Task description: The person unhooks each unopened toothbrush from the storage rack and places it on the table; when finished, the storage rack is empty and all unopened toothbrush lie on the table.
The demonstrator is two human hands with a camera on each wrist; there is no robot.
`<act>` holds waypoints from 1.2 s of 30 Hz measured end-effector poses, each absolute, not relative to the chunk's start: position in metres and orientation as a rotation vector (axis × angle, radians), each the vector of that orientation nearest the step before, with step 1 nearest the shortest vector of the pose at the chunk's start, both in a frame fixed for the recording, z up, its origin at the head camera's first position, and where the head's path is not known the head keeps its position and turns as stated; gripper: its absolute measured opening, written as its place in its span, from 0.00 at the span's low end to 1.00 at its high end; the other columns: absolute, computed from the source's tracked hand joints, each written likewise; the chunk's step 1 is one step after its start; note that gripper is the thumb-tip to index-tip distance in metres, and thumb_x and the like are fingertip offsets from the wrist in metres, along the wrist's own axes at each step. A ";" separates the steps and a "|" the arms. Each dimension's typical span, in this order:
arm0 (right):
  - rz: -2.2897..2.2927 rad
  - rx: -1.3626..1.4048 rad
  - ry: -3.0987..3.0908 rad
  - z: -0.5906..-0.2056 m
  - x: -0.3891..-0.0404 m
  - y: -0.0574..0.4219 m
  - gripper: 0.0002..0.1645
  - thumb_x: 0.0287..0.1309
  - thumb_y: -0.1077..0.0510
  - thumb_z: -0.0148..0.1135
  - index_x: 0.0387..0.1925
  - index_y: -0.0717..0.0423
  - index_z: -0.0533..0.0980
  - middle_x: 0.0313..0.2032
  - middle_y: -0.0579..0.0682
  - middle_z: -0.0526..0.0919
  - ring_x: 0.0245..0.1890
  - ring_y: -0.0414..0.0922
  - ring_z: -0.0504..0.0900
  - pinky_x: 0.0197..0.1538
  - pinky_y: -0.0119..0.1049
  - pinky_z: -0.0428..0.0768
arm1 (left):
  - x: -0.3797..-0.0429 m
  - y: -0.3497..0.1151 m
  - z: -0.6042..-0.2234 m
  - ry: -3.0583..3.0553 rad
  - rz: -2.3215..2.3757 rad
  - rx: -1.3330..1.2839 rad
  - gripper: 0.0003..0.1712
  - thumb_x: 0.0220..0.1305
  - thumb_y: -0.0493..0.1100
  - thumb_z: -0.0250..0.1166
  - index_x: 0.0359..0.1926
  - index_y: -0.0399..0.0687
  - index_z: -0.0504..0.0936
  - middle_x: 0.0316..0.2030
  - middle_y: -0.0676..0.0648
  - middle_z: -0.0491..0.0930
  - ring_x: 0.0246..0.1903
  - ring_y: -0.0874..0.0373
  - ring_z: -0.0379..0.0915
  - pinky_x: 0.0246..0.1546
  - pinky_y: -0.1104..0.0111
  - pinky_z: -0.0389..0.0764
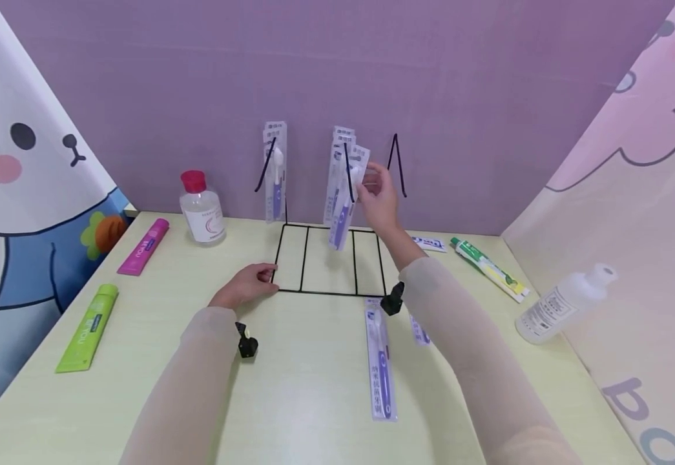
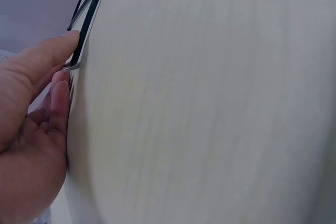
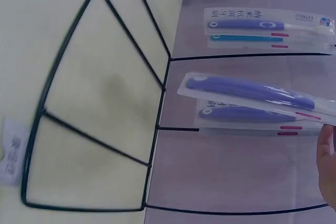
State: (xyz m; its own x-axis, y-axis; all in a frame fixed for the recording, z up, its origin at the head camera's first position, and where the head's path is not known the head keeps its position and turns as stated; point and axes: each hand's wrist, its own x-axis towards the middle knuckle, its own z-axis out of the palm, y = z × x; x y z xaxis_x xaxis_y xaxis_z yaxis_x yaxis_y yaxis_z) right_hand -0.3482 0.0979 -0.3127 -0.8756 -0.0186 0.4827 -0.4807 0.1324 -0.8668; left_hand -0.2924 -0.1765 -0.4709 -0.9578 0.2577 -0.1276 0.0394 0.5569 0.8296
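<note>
A black wire rack (image 1: 328, 294) stands on the table, with three prongs rising at its back. My left hand (image 1: 250, 284) pinches the rack's front left corner; in the left wrist view the thumb (image 2: 58, 48) and fingers lie around the wire. Up at the middle prong, my right hand (image 1: 380, 197) pinches the edge of a packaged purple toothbrush (image 1: 349, 197), which hangs tilted in front of other packs. In the right wrist view this toothbrush pack (image 3: 247, 92) overlaps the packs behind it. More packaged toothbrushes (image 1: 276, 174) hang on the left prong. The right prong (image 1: 396, 161) carries nothing.
Packaged toothbrushes (image 1: 380, 368) lie in front of the rack, one partly under my right sleeve. At left are a pink tube (image 1: 144, 247), a green tube (image 1: 89, 329) and a red-capped bottle (image 1: 202, 210). At right lie toothpaste tubes (image 1: 488, 268) and a white bottle (image 1: 560, 307).
</note>
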 end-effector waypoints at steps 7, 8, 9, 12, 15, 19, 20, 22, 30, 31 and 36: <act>1.922 0.478 -2.138 -0.329 -0.325 0.112 0.26 0.55 0.75 0.52 0.56 0.63 0.62 0.40 0.62 0.73 0.36 0.54 0.75 0.41 0.48 0.76 | -0.292 -0.177 -0.470 2.564 1.332 0.263 0.34 0.56 0.39 0.65 0.61 0.34 0.63 0.38 0.44 0.68 0.39 0.52 0.62 0.45 0.61 0.64; 1.956 0.465 -2.147 -0.335 -0.324 0.114 0.27 0.55 0.75 0.52 0.56 0.62 0.62 0.40 0.61 0.73 0.36 0.53 0.75 0.40 0.46 0.76 | -0.292 -0.177 -0.470 2.562 1.334 0.257 0.33 0.56 0.39 0.65 0.61 0.35 0.63 0.38 0.45 0.67 0.39 0.53 0.61 0.44 0.62 0.64; 1.988 0.446 -2.157 -0.341 -0.322 0.114 0.27 0.55 0.75 0.52 0.57 0.62 0.62 0.40 0.61 0.73 0.36 0.53 0.75 0.39 0.45 0.77 | -0.291 -0.176 -0.469 2.562 1.332 0.252 0.33 0.56 0.39 0.65 0.61 0.35 0.63 0.38 0.45 0.67 0.39 0.53 0.61 0.44 0.62 0.63; 2.092 0.375 -2.191 -0.356 -0.315 0.115 0.28 0.55 0.75 0.51 0.57 0.61 0.61 0.40 0.61 0.73 0.36 0.52 0.75 0.39 0.43 0.78 | -0.291 -0.176 -0.467 2.567 1.321 0.251 0.33 0.56 0.38 0.64 0.61 0.35 0.63 0.37 0.45 0.67 0.38 0.52 0.61 0.43 0.62 0.63; 2.211 0.272 -2.251 -0.367 -0.301 0.115 0.28 0.55 0.74 0.51 0.58 0.59 0.61 0.42 0.61 0.71 0.38 0.52 0.75 0.40 0.44 0.77 | -0.291 -0.176 -0.465 2.579 1.308 0.260 0.33 0.56 0.39 0.64 0.61 0.34 0.63 0.38 0.44 0.67 0.39 0.52 0.61 0.44 0.61 0.63; 2.410 0.110 -2.326 -0.386 -0.281 0.119 0.28 0.56 0.72 0.51 0.58 0.58 0.60 0.43 0.60 0.70 0.40 0.52 0.73 0.43 0.47 0.74 | -0.291 -0.176 -0.465 2.575 1.301 0.265 0.33 0.57 0.39 0.64 0.62 0.35 0.63 0.40 0.43 0.67 0.40 0.52 0.61 0.45 0.61 0.63; 2.453 0.070 -2.345 -0.391 -0.275 0.121 0.27 0.56 0.72 0.51 0.58 0.58 0.60 0.43 0.60 0.70 0.40 0.52 0.73 0.44 0.47 0.74 | -0.290 -0.177 -0.465 2.569 1.299 0.266 0.34 0.57 0.39 0.63 0.62 0.35 0.62 0.40 0.43 0.67 0.40 0.52 0.61 0.45 0.61 0.63; 2.507 0.003 -2.391 -0.403 -0.265 0.124 0.28 0.56 0.72 0.51 0.58 0.58 0.59 0.43 0.60 0.70 0.38 0.51 0.73 0.43 0.46 0.74 | -0.290 -0.177 -0.464 2.558 1.311 0.258 0.34 0.57 0.39 0.64 0.62 0.35 0.62 0.40 0.43 0.67 0.40 0.52 0.61 0.45 0.61 0.63; 2.525 -0.163 -2.601 -0.431 -0.238 0.131 0.28 0.54 0.73 0.51 0.58 0.60 0.59 0.42 0.61 0.73 0.33 0.50 0.76 0.39 0.43 0.75 | -0.288 -0.177 -0.463 2.548 1.332 0.264 0.34 0.56 0.38 0.63 0.62 0.35 0.62 0.42 0.42 0.67 0.42 0.51 0.62 0.48 0.60 0.63; 2.518 -0.173 -2.625 -0.432 -0.237 0.132 0.28 0.55 0.73 0.51 0.58 0.60 0.59 0.42 0.61 0.73 0.33 0.50 0.76 0.39 0.44 0.76 | -0.288 -0.177 -0.463 2.547 1.335 0.264 0.34 0.56 0.38 0.63 0.62 0.35 0.62 0.43 0.42 0.67 0.42 0.51 0.62 0.48 0.60 0.63; 2.466 -0.148 -2.750 -0.435 -0.233 0.136 0.28 0.55 0.74 0.50 0.58 0.63 0.58 0.40 0.63 0.74 0.32 0.52 0.77 0.38 0.44 0.77 | -0.289 -0.176 -0.464 2.535 1.355 0.264 0.34 0.56 0.38 0.63 0.62 0.35 0.62 0.44 0.41 0.67 0.43 0.51 0.62 0.50 0.59 0.63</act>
